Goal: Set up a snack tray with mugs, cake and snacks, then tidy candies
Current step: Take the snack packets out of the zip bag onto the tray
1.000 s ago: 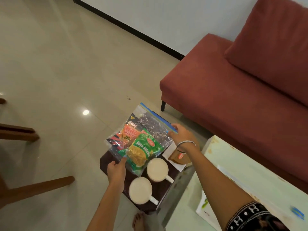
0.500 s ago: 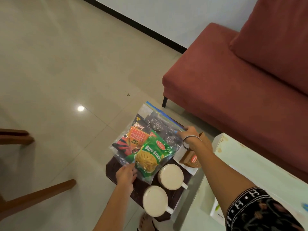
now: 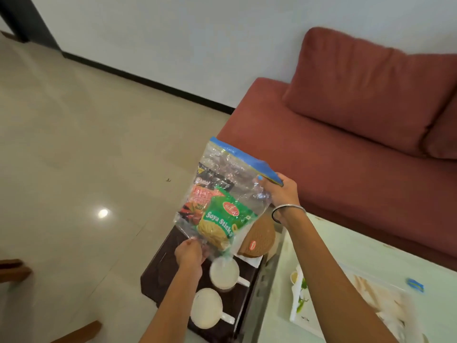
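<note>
You hold the clear zip bag (image 3: 230,191) of snacks with both hands, above the dark tray (image 3: 163,271) at lower centre of the frame.

Your right hand (image 3: 280,191) pinches the blue zip edge at the bag's upper right corner, fingers curled round it; your left hand (image 3: 189,251) grips the bag's lower corner, fingers closed on the plastic. Inside the bag sit a green Soya Sticks packet (image 3: 222,224) in front and a red and black snack packet (image 3: 201,196) behind it. On the tray stand 2 white mugs (image 3: 223,272) (image 3: 206,308), handles pointing right; I cannot tell what they hold. Just right of the bag, a brown cake (image 3: 259,240) lies on a white plate (image 3: 254,261). A pale green table (image 3: 358,256) fills the lower right.
</note>
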Available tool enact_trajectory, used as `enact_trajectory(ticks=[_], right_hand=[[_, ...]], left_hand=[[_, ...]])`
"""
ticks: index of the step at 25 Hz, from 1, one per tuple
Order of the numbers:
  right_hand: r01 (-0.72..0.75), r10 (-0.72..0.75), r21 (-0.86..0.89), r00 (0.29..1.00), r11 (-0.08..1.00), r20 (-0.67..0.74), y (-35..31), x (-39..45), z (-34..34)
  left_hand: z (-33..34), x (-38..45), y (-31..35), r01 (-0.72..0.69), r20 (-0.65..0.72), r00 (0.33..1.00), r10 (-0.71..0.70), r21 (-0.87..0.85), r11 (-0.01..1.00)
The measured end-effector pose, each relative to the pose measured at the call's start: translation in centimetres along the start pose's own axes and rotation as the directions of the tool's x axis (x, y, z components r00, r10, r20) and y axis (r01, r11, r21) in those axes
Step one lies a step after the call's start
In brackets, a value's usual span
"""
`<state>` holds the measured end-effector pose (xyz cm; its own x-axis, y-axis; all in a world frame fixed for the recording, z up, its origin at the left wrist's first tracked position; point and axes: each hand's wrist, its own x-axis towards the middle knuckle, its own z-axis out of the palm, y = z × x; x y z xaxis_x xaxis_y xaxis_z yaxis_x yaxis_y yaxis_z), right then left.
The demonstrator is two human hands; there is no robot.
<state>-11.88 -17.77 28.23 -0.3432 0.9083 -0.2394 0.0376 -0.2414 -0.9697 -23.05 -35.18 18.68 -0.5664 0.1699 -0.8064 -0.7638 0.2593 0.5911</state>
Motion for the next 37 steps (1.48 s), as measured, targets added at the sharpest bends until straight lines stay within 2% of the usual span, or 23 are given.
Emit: enact_trajectory(ticks=[2, 4, 6, 7, 9, 11, 13, 15, 16, 17, 18, 19, 20, 21, 22, 23, 24, 27, 33, 37], right_hand=[[0.073, -0.072, 0.024, 0.995, 0.997, -0.067, -2.3, -1.9, -3.5], [0.161, -0.158, 0.031, 0.984, 0.987, -0.078, -4.2, -3.8, -7.4], [0.273, -0.275, -0.031, 0.96, 0.961, -0.053, -5.3, -5.9, -10.9], [0.317, -0.323, -0.105, 0.945, 0.943, -0.047, -5.3, -6.9, -12.5], [0.369, -0.41, -0.325, 0.91, 0.871, -0.066, -4.7, -8.9, -16.0], [0.407, -0.512, -0.518, 0.856, 0.752, -0.072, -3.6, -10.7, -19.0], [0.418, -0.583, -0.663, 0.812, 0.621, -0.034, -2.2, -12.8, -22.1], [0.388, -0.618, -0.797, 0.786, 0.462, 0.025, -0.4, -14.5, -24.9], [0.363, -0.603, -0.818, 0.797, 0.447, 0.025, 0.5, -15.2, -26.4], [0.326, -0.536, -0.792, 0.844, 0.516, -0.001, 1.3, -16.0, -27.8], [0.271, -0.421, -0.7, 0.906, 0.661, -0.046, 1.9, -16.8, -29.4], [0.19, -0.28, -0.522, 0.955, 0.832, -0.098, 2.5, -17.5, -30.8], [0.09, -0.137, -0.285, 0.979, 0.954, -0.15, 2.8, -18.2, -32.0], [-0.018, 0.006, -0.056, 0.98, 0.998, -0.2, 3.2, -18.6, -33.1], [-0.107, 0.127, 0.095, 0.963, 0.99, -0.239, 3.6, -18.8, -34.1], [-0.167, 0.199, 0.141, 0.943, 0.976, -0.265, 4.0, -18.9, -35.0], [-0.203, 0.225, 0.106, 0.935, 0.973, -0.276, 4.2, -18.9, -35.5], [-0.244, 0.238, 0.009, 0.939, 0.97, -0.246, 4.8, -19.0, -35.8], [-0.326, 0.324, 0.035, 0.912, 0.945, -0.252, 5.1, -19.9, -34.8], [-0.364, 0.391, 0.148, 0.883, 0.92, -0.261, 5.2, -20.1, -35.0]], left_hand=[[3.1, -3.1, 0.0, -0.021, 0.067, 0.998, 0.012, 0.13, 0.991], [6.5, -6.7, -0.7, -0.206, 0.125, 0.976, 0.178, 0.272, 0.94], [10.0, -11.0, -1.0, -0.46, 0.192, 0.887, 0.42, 0.308, 0.833], [11.7, -13.3, -1.0, -0.548, 0.253, 0.834, 0.491, 0.262, 0.795], [15.7, -18.2, -1.5, -0.59, 0.43, 0.762, 0.484, 0.154, 0.792], [19.5, -21.8, -2.6, -0.595, 0.554, 0.737, 0.387, 0.259, 0.761], [22.3, -24.4, -5.2, -0.634, 0.593, 0.737, 0.324, 0.443, 0.633], [23.8, -25.7, -8.6, -0.68, 0.592, 0.729, 0.344, 0.562, 0.471], [24.1, -26.2, -10.4, -0.697, 0.593, 0.717, 0.366, 0.589, 0.41], [24.2, -26.5, -11.9, -0.709, 0.596, 0.705, 0.385, 0.603, 0.366], [24.2, -27.0, -13.5, -0.717, 0.603, 0.696, 0.389, 0.61, 0.338], [24.1, -27.2, -14.8, -0.714, 0.608, 0.699, 0.376, 0.621, 0.324], [23.9, -27.3, -16.0, -0.705, 0.612, 0.708, 0.352, 0.635, 0.315], [23.7, -27.5, -17.2, -0.695, 0.617, 0.719, 0.321, 0.644, 0.319], [23.4, -27.6, -18.4, -0.686, 0.625, 0.727, 0.285, 0.641, 0.344], [23.0, -27.7, -19.7, -0.678, 0.634, 0.731, 0.252, 0.63, 0.379], [22.6, -27.8, -20.8, -0.67, 0.639, 0.732, 0.234, 0.616, 0.414], [21.4, -28.6, -23.3, -0.671, 0.646, 0.723, 0.245, 0.571, 0.473], [19.6, -29.6, -24.6, -0.687, 0.634, 0.713, 0.299, 0.546, 0.48], [19.2, -29.9, -24.5, -0.597, 0.634, 0.748, 0.196, 0.513, 0.617]])
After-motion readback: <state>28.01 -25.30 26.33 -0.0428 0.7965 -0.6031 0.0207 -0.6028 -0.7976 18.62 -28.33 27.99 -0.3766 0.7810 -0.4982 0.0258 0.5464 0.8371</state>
